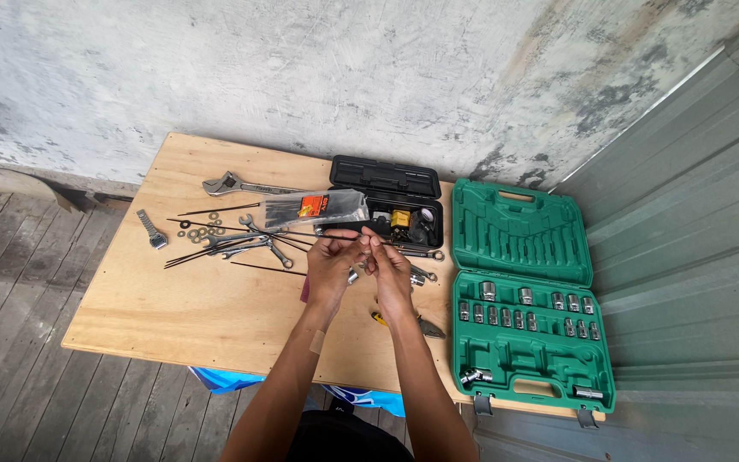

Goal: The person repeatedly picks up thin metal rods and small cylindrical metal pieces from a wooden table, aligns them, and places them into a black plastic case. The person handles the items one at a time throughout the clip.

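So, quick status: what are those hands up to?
Left hand and right hand together, pinching a thin black cable tie. Above wooden table. Wrenches and green socket case alongside.

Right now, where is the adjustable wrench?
In the head view the adjustable wrench lies at the far left of the wooden table, near the wall, just left of the clear packet of cable ties.

A wooden table point(173, 299) stands against a stained plaster wall point(301, 68). On its right end an open green socket case point(523, 248) shows rows of sockets point(523, 308) in its lower half. Behind the middle sits an open black case point(384, 180). At the left lie an adjustable wrench point(237, 184), scattered washers point(201, 231), several spanners point(258, 239) and a wristwatch point(152, 229).
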